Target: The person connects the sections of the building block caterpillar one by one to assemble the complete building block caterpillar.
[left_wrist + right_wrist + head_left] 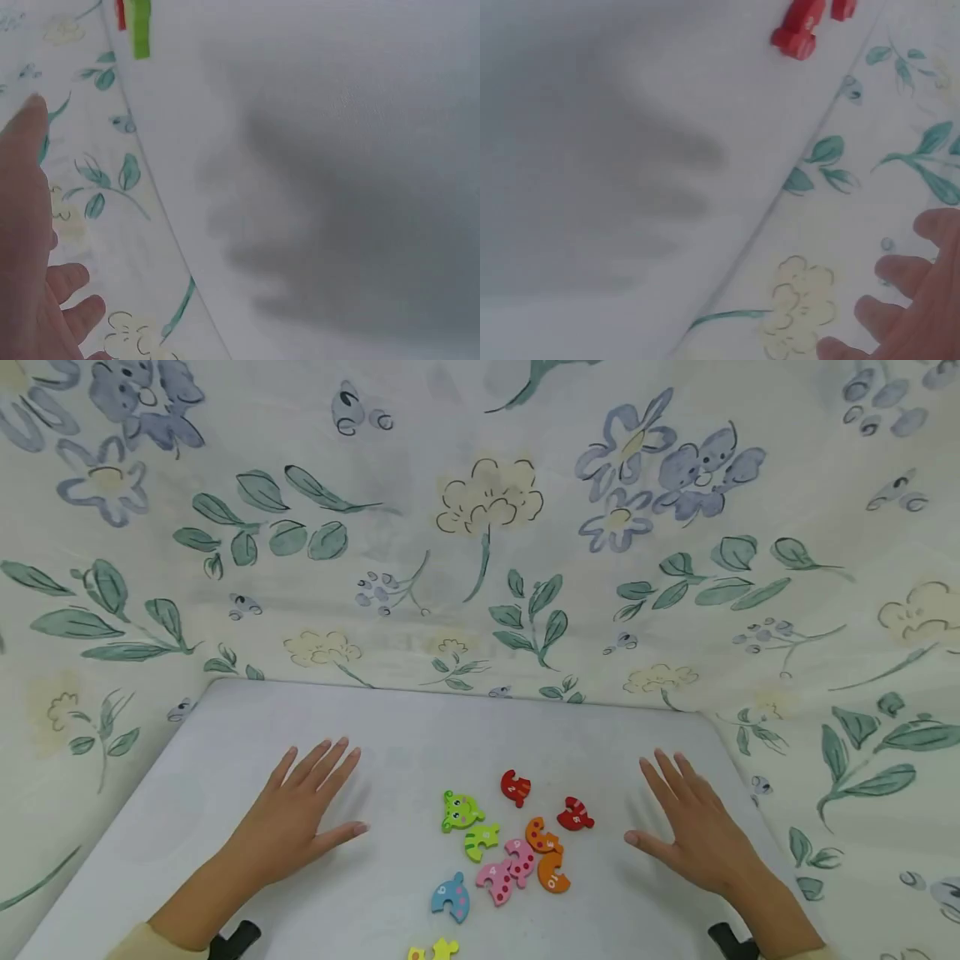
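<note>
Puzzle pieces [510, 847] near the table's [225, 752] front edge — light, stiff, flat; pinch their edges. Both hands' fingers [318, 768] spread, empty.

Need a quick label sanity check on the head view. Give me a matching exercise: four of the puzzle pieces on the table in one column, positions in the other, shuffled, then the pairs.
Column 1:
1. green frog-head piece
2. blue piece
3. yellow piece
4. red piece marked 8

Column 2:
A. cut off by the bottom edge of the view
B. right end of the cluster, nearest the right hand
C. left end of the cluster, nearest the left hand
D. alone, just left of the pink pieces

Pairs: 1-C, 2-D, 3-A, 4-B
</note>
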{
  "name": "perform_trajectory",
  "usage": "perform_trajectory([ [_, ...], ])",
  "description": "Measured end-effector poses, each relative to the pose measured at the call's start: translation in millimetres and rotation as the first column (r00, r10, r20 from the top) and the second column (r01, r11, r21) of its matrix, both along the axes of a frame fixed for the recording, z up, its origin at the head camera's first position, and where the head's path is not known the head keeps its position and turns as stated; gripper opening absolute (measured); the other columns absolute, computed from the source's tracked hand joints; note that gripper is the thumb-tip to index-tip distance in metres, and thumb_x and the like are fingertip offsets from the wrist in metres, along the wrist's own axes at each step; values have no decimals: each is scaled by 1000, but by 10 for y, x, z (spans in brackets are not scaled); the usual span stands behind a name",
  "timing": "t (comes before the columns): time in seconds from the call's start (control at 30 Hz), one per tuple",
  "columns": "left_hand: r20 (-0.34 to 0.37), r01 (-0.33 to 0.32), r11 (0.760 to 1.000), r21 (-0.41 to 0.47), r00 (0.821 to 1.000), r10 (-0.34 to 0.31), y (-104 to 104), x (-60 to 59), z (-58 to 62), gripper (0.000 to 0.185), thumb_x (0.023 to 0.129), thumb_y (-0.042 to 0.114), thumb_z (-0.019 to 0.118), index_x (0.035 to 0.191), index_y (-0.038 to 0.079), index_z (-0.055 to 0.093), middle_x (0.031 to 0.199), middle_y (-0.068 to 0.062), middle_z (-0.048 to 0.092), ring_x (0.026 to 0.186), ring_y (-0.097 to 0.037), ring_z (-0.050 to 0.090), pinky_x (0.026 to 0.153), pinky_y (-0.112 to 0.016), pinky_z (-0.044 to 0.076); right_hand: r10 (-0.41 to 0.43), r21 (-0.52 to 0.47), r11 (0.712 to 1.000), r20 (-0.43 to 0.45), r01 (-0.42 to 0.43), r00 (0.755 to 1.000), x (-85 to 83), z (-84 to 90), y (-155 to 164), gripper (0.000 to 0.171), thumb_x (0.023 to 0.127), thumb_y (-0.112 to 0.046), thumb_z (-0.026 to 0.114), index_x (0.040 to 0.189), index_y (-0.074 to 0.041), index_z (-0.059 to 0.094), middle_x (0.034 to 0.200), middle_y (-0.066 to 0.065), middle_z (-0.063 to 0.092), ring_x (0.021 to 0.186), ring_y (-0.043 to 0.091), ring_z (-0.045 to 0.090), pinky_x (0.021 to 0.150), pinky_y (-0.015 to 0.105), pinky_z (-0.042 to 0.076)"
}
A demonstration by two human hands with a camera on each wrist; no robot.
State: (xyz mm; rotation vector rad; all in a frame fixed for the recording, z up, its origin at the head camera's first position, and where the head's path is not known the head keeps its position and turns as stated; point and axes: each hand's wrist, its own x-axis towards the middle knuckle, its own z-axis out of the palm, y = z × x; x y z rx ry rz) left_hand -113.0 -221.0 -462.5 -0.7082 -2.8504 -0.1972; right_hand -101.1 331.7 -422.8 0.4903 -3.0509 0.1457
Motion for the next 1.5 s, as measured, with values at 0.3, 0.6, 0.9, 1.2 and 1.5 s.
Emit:
perform_trajectory([
  [0.3, 33, 65, 998, -1, 997, -65, 323, -161, -54, 84, 96, 54, 72, 159, 6, 43, 161, -16, 45, 149, -38, 38, 124, -59, 22, 69, 1, 998, 11, -69, 998, -292, 93, -296, 98, 92, -69, 66, 164, -10, 35, 169, 19, 28, 154, 46, 22, 114, 69, 33],
  [0.6, 71, 171, 983, 60, 982, -175, 777, -224, -153, 69, 95, 45, 76, 147, 3, 57, 149, -15, 57, 138, -33, 53, 118, -57, 36, 140, -12, 990, 3, -140, 990, -528, 83, -700, 91, 92, -59, 73, 162, -12, 39, 165, 17, 36, 150, 42, 33, 112, 64, 41],
  [0.9, 167, 160, 987, 25, 973, -162, 1227, -378, -263, 56, 95, 43, 78, 138, 9, 67, 140, -8, 64, 132, -29, 56, 116, -52, 40, 140, 11, 990, 118, -143, 983, -759, -115, -1094, 71, 94, -51, 74, 148, -8, 59, 146, 16, 58, 134, 36, 53, 106, 55, 51],
  [1.2, 176, 156, 987, 32, 971, -159, 1423, -439, -335, 44, 85, 43, 87, 117, 14, 77, 115, -3, 69, 105, -23, 60, 103, -47, 51, 50, 22, 998, 256, -58, 965, -913, -410, -1457, 56, 95, -52, 74, 133, -12, 69, 116, 10, 68, 103, 26, 65, 86, 43, 61],
  [1.5, 174, 83, 992, 98, 980, -99, 1386, -380, -325, 45, 81, 44, 90, 112, 13, 79, 110, -2, 67, 98, -20, 58, 91, -43, 55, 106, 2, 994, 311, -112, 944, -970, -468, -1715, 48, 93, -35, 82, 133, -12, 68, 111, 8, 61, 90, 23, 60, 84, 38, 59],
])
